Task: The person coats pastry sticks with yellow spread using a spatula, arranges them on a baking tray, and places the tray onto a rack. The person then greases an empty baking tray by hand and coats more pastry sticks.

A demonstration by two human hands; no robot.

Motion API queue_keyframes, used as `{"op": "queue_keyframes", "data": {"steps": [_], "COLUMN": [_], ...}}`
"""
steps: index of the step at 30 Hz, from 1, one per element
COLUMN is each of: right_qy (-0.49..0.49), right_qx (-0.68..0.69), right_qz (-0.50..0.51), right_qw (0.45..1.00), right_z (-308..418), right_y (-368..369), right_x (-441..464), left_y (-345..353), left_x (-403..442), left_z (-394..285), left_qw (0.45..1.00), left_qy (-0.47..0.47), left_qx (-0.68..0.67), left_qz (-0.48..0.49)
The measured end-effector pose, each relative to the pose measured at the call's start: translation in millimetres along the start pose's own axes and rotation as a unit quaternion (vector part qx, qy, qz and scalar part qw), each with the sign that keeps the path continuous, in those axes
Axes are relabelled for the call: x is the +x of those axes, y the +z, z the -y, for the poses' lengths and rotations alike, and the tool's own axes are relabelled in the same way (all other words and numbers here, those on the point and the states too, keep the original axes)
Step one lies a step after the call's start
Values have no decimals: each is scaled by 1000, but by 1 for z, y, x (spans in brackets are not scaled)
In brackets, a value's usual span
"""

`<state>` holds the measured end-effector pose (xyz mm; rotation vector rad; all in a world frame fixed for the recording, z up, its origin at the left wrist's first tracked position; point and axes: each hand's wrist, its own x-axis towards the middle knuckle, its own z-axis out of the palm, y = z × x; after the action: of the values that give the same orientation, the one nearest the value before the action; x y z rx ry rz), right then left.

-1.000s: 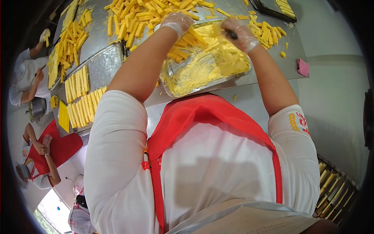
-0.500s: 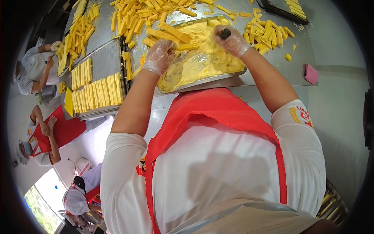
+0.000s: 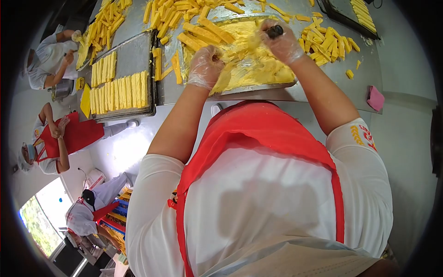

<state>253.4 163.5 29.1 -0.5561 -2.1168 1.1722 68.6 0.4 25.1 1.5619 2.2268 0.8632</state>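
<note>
My right hand [image 3: 282, 42], in a clear plastic glove, is closed around the black handle [image 3: 275, 31] of a tool whose working end I cannot make out. It is over a metal tray [image 3: 272, 87] spread with soft yellow cream [image 3: 251, 69]. My left hand [image 3: 206, 67], also gloved, is curled shut at the tray's left side; whatever its fingers hold is hidden. Just beyond it, several thick yellow sticks [image 3: 203, 34], like cut cake or bread, lie over the tray's far left corner.
At left, a dark baking tray [image 3: 134, 53] carries rows of coated sticks [image 3: 120, 94]. Loose sticks [image 3: 327, 41] are heaped right of the cream, others [image 3: 173, 14] beyond it. A pink cloth [image 3: 376, 98] lies at the table's right edge. Co-workers [image 3: 53, 57] stand at left.
The yellow stick that showed in my left hand is no longer visible there. My right hand remains over the cream with the black handle. The whole view has shifted slightly.
</note>
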Motion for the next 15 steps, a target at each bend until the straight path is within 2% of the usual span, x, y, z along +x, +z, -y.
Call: {"op": "queue_keyframes", "data": {"steps": [1, 2, 4, 6, 7, 8, 9, 10, 12, 13, 14, 15], "right_qy": [-40, -58, -93, -25, 47, 72, -12, -4, 3, 7, 13, 25], "right_qx": [-47, 28, -8, -9, -57, -89, -169, -167, -177, -193, -174, -159], "right_qz": [16, 33, 30, -30, -47, -30, -73, -66, -45, -33, -62, -91], "right_qw": [998, 997, 995, 999, 996, 993, 983, 984, 983, 981, 983, 983], "right_z": [17, 27, 30, -6, -11, -15, -22, -21, -12, -11, -17, -20], "right_y": [0, 15, 25, 16, 6, -5, -8, -10, -10, -9, -5, 1], "right_x": [0, -5, -7, -8, -9, -10, -12, -14, -19, -21, -25, -27], "left_y": [-1, -1, 0, 2, -5, -16, -28, -35, -54, -95, -110, -135], "left_x": [1, 2, 3, 2, 0, -6, -10, -15, -26, -28, -23, -17], "left_z": [-2, -4, -1, 10, 8, 4, 7, 24, 70, 66, 99, 137], "left_qw": [1000, 1000, 999, 996, 996, 996, 995, 996, 989, 994, 982, 977], "left_qy": [-3, -21, -39, -53, -55, -46, -41, -52, -37, 32, 16, 28], "left_qx": [0, -11, -21, -60, -59, -62, -64, -57, -133, 5, -62, -15], "left_qz": [-1, 6, 8, 33, 26, 44, 59, 44, -42, -106, -177, -212]}}
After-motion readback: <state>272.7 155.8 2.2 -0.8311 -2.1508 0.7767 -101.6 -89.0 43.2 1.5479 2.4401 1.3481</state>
